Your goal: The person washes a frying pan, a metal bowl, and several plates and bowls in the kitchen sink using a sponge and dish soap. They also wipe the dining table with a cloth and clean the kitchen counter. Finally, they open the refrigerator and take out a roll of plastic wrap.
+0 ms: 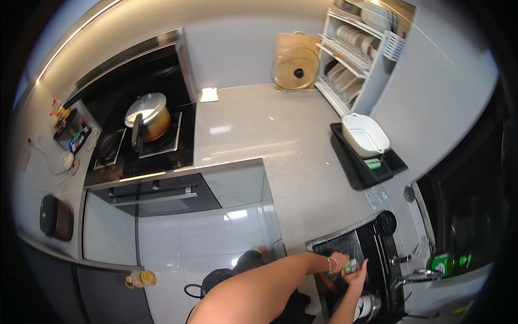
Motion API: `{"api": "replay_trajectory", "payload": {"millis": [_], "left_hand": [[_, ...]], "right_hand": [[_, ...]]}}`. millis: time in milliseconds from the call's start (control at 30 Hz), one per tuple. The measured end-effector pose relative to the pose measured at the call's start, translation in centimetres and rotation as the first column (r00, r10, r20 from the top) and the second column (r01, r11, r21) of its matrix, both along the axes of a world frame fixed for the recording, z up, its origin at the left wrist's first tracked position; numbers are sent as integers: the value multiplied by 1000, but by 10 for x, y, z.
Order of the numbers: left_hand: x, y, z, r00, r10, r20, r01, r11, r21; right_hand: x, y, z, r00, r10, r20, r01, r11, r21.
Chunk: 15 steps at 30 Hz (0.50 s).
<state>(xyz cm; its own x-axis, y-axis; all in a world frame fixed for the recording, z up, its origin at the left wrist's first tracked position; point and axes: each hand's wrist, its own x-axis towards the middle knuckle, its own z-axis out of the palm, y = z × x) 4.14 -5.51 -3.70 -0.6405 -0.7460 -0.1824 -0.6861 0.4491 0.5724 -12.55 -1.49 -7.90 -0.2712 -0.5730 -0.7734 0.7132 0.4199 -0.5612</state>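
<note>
Over the black sink [317, 248], my left hand [339, 260], with bracelets at its wrist, grips a small green-and-white item [351, 266]. It is too small and blurred to tell whether this is a sponge or a cloth. My right hand [355, 278] is cupped against the lower side of the same item, its thumb sticking up. A long orange-brown thing [327, 281] lies low in the sink, partly hidden by my left forearm. Beside my right forearm stands a metal pot [376, 304] with white dishware [361, 309] in it.
A chrome faucet [417, 274] and a green soap bottle [442, 264] line the sink's far side. On the counter [247, 121] sits a black tray [348, 168] with a white basket [366, 135]. A pressure cooker [147, 117] stands on the stove. An oil bottle [141, 279] is at lower left.
</note>
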Motion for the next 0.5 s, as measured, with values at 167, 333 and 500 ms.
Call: {"api": "replay_trajectory", "payload": {"millis": [167, 333, 500], "left_hand": [[7, 2, 5, 979, -191, 70, 202, 951, -235], [-3, 27, 11, 972, -27, -233, 19, 999, -34], [13, 22, 15, 772, 480, -417, 8, 648, 762]], "right_hand": [[12, 25, 37, 863, 158, -480, -62, 976, 211], [12, 42, 42, 964, 257, -68, -264, 900, -347], [22, 48, 59, 991, 37, -129, -106, 804, -585]]}}
